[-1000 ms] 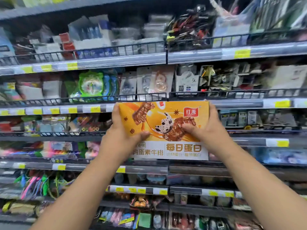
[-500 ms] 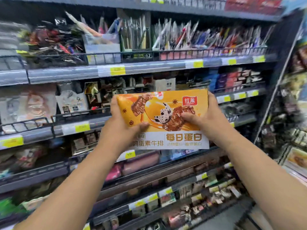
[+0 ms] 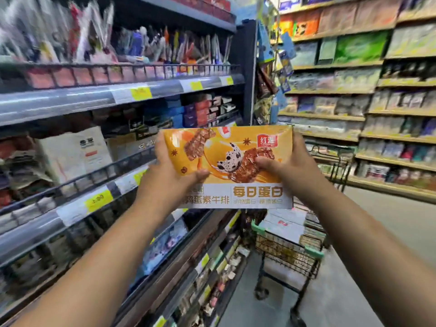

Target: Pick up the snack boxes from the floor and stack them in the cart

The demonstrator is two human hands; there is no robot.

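- Since half a second ago the view has swung right: the cart (image 3: 284, 256) now shows below the box (image 3: 227, 166), which stays raised in both hands.
- Left hand (image 3: 165, 178) grips the box's left edge, thumb across the front, fingers behind.
- Right hand (image 3: 291, 168) grips the right edge the same way, thumb on the printed front.
- Box is held upright in the air, front toward the camera, apart from the cart.
- Cart stands on the floor (image 3: 354, 291) in the aisle, with stacked boxes (image 3: 283, 224) rising above its rim.
- Shelves (image 3: 94, 97) run along the left; far shelves (image 3: 342, 115) line the right, all blurred.
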